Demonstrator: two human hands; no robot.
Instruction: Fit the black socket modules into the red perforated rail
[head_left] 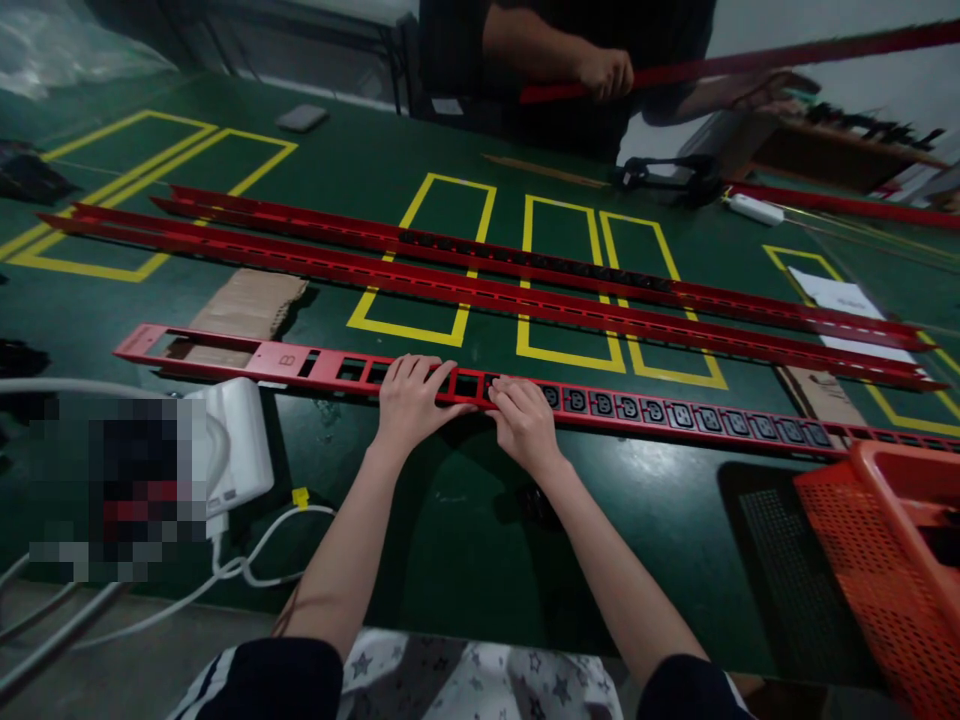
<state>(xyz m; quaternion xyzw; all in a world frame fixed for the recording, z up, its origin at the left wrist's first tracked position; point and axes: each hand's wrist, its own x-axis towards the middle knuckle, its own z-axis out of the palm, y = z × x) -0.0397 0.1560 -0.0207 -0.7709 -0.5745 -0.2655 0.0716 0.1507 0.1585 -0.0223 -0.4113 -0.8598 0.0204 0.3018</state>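
A long red metal rail [296,362] with a row of rectangular cutouts lies across the table before me. Black power sockets [628,408] fill its cutouts to the right of my hands, while those on the left are open holes. My left hand [407,402] grips the rail, fingers over the far edge and thumb along the near side. Just right of it, my right hand [526,418] has its fingers bunched on a black socket [491,383] at the left end of the row; the fingertips partly cover it.
Two more red rails [345,268] lie behind, over yellow tape outlines. Cardboard pieces [244,305] sit under my rail. An orange basket [874,520] stands at right, a white power bank [244,440] with cables at left. Across the table, a person's hand [606,73] holds another red rail.
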